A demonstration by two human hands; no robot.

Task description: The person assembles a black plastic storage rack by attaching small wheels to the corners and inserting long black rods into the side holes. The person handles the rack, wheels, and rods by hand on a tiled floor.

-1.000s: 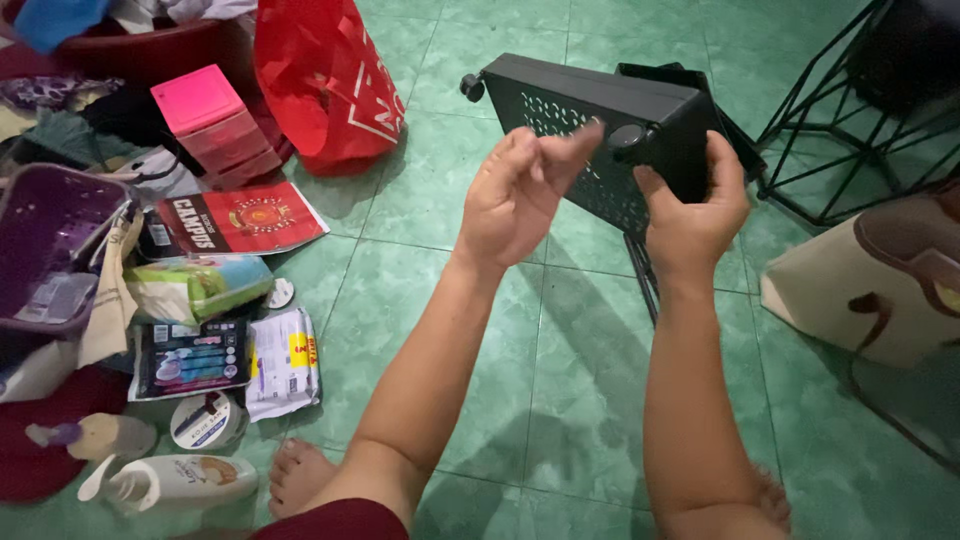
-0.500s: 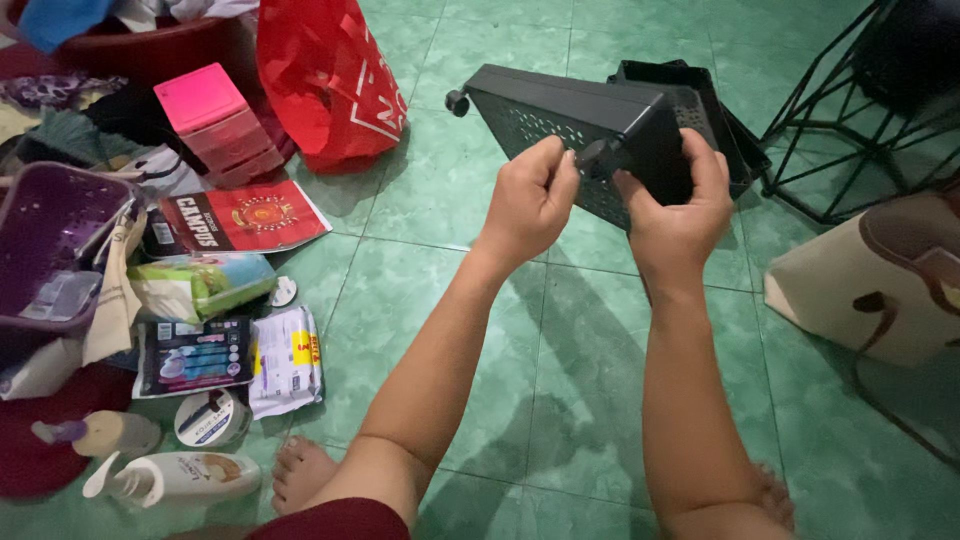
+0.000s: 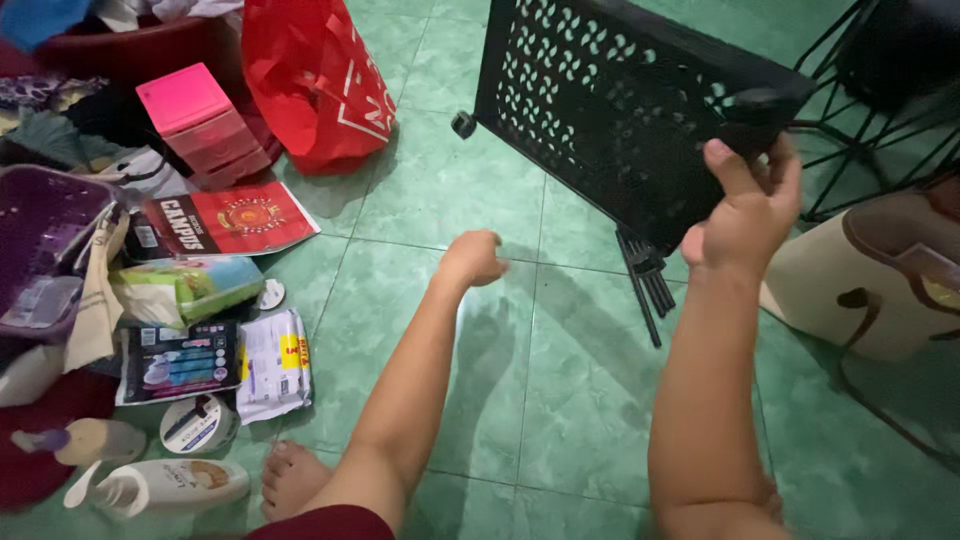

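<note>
My right hand (image 3: pixel 742 213) grips the near corner of a black perforated plastic tray (image 3: pixel 600 100) and holds it tilted up off the floor, its patterned underside facing me. A small caster wheel (image 3: pixel 463 124) shows at the tray's lower left corner. My left hand (image 3: pixel 472 257) is away from the tray, lowered over the green tile floor (image 3: pixel 520 380) with the fingers curled in; I see nothing in it. Thin black rods (image 3: pixel 645 285) lie on the floor under the tray.
A red bag (image 3: pixel 310 80), a pink drawer box (image 3: pixel 205 125), a red booklet (image 3: pixel 225 220), packets, a round tin and lotion bottles (image 3: pixel 160 485) crowd the left. A purple basket (image 3: pixel 45 250) stands far left. A beige bag (image 3: pixel 870 280) and a black wire frame (image 3: pixel 880 110) sit right. My foot (image 3: pixel 295 480) rests below.
My left hand let go of the caster at the tray's corner and dropped toward the floor. My right hand swung the tray upward and to the right, turning its underside to me.
</note>
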